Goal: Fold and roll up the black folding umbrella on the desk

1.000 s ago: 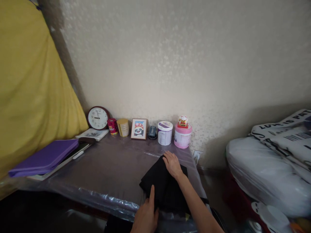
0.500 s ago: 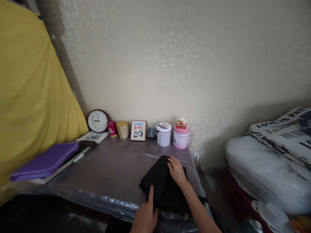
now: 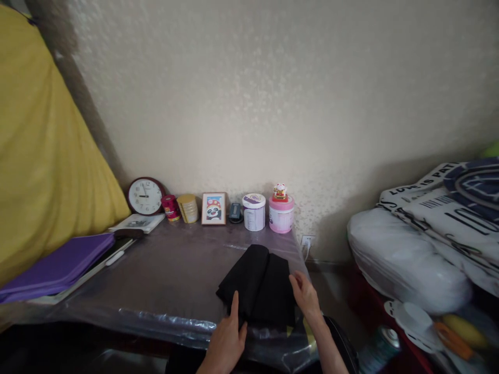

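A folded piece of black cloth [image 3: 268,285] lies near the front right corner of the table [image 3: 171,270], with a fold line running up its middle. My left hand [image 3: 227,337] rests on its front left part, index finger stretched out over the fabric and thumb apart; the other fingers are hidden from view. At the cloth's right edge is my right hand [image 3: 305,293], its fingers bent and drawn together on the border of the fabric.
Along the wall stand a clock [image 3: 146,196], a panda picture [image 3: 213,209], a white tub [image 3: 254,213] and a pink tub [image 3: 281,217] topped by a cat figurine [image 3: 279,192]. Purple folded material [image 3: 62,262] lies left. Bedding [image 3: 405,254] and a spray can [image 3: 384,345] are right.
My right hand has moved off the top of the cloth, down and right to its right edge, and its fingers have closed. My left hand stays on the cloth. The view has turned slightly right.
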The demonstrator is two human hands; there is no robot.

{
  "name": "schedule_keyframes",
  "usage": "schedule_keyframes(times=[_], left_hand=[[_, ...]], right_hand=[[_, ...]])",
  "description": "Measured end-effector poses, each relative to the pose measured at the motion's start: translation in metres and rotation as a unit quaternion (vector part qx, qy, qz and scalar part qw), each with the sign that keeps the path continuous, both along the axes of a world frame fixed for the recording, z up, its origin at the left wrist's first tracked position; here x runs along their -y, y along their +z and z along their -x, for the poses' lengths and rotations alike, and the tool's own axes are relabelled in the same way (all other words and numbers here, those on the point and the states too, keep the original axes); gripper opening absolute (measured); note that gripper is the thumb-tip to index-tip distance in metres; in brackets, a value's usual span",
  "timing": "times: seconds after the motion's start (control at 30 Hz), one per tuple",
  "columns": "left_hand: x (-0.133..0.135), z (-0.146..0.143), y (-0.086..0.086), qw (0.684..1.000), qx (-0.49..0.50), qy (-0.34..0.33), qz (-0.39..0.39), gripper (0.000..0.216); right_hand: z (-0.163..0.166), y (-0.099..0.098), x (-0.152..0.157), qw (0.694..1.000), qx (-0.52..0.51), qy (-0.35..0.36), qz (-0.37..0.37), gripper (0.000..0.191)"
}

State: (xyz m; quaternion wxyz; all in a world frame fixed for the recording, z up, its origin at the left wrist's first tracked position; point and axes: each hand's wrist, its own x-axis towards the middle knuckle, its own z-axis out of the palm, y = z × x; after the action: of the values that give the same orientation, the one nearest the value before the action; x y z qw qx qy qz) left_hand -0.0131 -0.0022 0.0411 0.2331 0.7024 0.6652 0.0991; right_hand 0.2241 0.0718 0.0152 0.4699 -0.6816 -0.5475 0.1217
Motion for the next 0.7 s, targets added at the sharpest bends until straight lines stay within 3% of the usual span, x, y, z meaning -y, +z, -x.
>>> schedule_keyframes(times=[0.4,0.6,0.7], left_hand=[[0.002,0.0,0.003,1.0,-0.006,-0.005,-0.004,0.063],[0.002,-0.001,0.003,1.0,-0.005,-0.008,0.0,0.064],[0.001,-0.001,0.004,1.0,-0.011,-0.005,-0.001,0.064]], right_hand=[[0.019,0.007,0.003,0.996,-0.074,0.052,0.025,0.034],[0.03,0.038,0.004,0.978,-0.155,0.136,0.019,0.04],[0.039,0.053,-0.003,0.982,-0.103,0.157,-0.001,0.036]])
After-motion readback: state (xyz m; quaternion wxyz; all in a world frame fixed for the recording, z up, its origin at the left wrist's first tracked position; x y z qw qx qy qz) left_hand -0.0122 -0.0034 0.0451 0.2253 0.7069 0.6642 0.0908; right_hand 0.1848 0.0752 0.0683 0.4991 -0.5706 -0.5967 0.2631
